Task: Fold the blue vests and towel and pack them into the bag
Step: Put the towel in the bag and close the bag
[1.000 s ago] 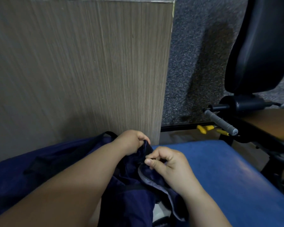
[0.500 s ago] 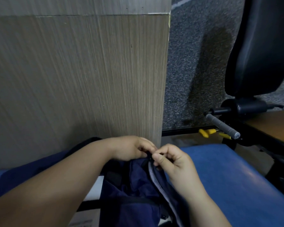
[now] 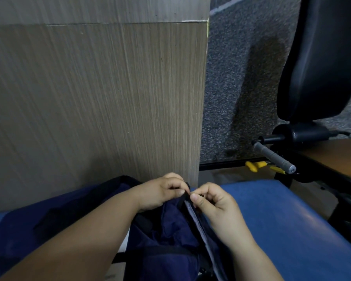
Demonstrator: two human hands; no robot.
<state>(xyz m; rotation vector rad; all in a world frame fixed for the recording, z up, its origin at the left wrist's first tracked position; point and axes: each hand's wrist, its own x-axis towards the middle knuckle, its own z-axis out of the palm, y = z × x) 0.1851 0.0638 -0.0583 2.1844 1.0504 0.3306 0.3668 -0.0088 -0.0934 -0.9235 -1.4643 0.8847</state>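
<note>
The left hand [image 3: 162, 192] and right hand [image 3: 212, 200] meet fingertip to fingertip at the far top edge of a dark navy bag [image 3: 170, 236], each with fingers curled and thumb pressed to forefinger, pinching the black edge of the fabric between them. Whether a zip pull sits in that pinch cannot be told. The bag hangs down from the hands toward the near edge, between the forearms, with a pale grey strip [image 3: 199, 226] running along its right side under the right hand. More navy cloth [image 3: 49, 216] spreads to the left under the left forearm. All of it lies on a blue padded surface [image 3: 292, 230]. A wood-grain panel [image 3: 89, 98] stands just beyond the hands; right of it are grey carpet [image 3: 241, 67] and a black chair [image 3: 316, 67].
</note>
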